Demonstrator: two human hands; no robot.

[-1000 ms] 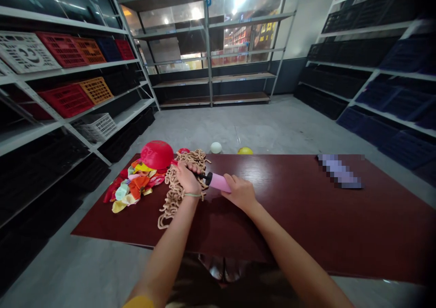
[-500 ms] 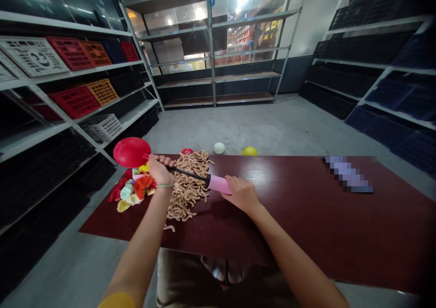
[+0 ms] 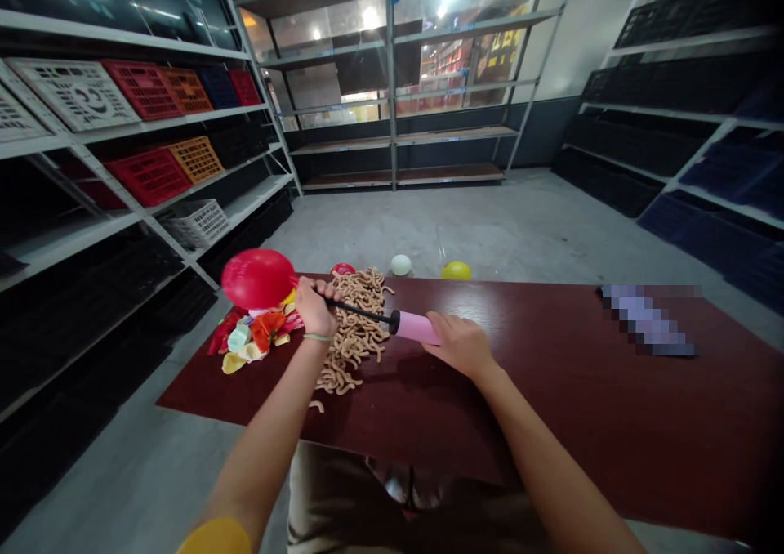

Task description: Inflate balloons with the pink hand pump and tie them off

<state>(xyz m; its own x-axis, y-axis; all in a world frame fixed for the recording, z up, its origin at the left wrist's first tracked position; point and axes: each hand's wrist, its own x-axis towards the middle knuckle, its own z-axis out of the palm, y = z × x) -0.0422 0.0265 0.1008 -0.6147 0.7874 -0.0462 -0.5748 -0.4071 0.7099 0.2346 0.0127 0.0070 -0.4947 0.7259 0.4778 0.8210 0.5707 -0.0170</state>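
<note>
We grip the pump [image 3: 420, 328] at frame centre, our right hand [image 3: 461, 343] closed round its pink barrel, our left hand [image 3: 317, 305] closed at the black rod's far end, by the inflated red balloon [image 3: 258, 279]'s neck. Below spreads our dark red table [image 3: 551, 423]. Left of centre, we see a tan squiggly heap [image 3: 361, 333], then limp balloons [image 3: 260, 332] beside it. Past the far edge show 2 rounded things, yellow [image 3: 456, 270] and pale [image 3: 401, 265].

Mouth of red balloon [image 3: 258, 279] hidden in left hand [image 3: 317, 306]. Right hand [image 3: 459, 344] covers part of pink pump [image 3: 415, 328]. Purplish item [image 3: 648, 320] on tabletop [image 3: 551, 407] pixelated, unidentifiable.
</note>
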